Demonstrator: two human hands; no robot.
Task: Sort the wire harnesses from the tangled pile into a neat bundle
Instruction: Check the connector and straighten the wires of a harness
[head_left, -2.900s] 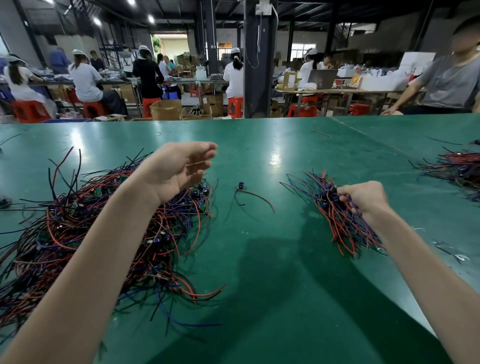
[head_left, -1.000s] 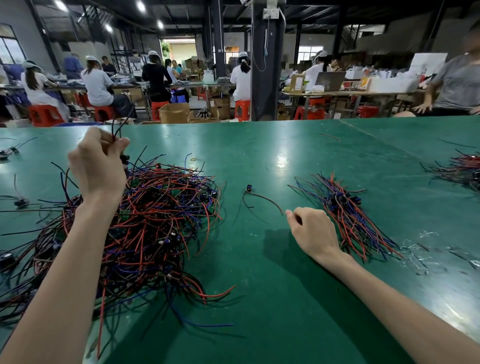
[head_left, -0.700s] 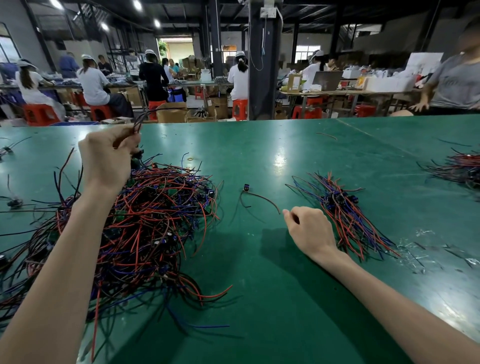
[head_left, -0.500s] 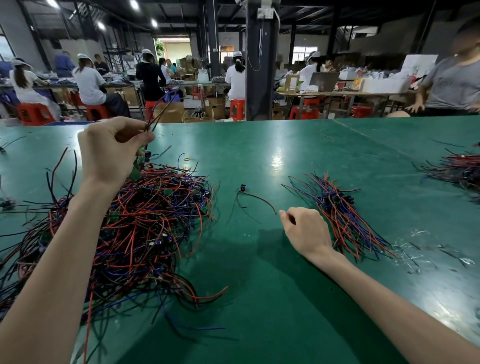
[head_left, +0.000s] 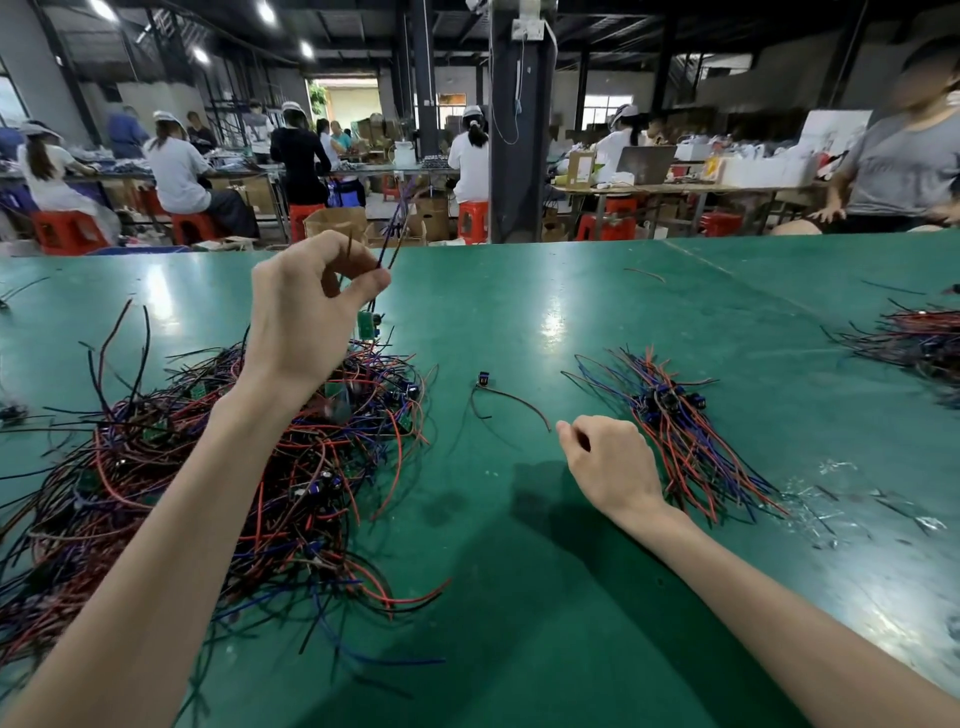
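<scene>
A big tangled pile (head_left: 218, 467) of red, black and blue wire harnesses covers the left of the green table (head_left: 519, 597). My left hand (head_left: 306, 312) is raised above the pile's far edge and pinches one harness (head_left: 392, 228) by its wires, which stick up past my fingers; a small green board hangs below my thumb. A neat bundle (head_left: 685, 436) of red and blue harnesses lies to the right. My right hand (head_left: 608, 462) rests on the table just left of that bundle, fingers loosely curled, holding nothing.
A single loose harness (head_left: 506, 397) with a small blue connector lies between pile and bundle. Another wire heap (head_left: 914, 338) sits at the far right edge. Clear plastic scraps (head_left: 852, 499) lie right of the bundle. A person in grey sits at the table's far right.
My left hand has lifted a harness up out of the pile and carried it rightward. My right hand let go of the bundle earlier and has stayed resting beside it.
</scene>
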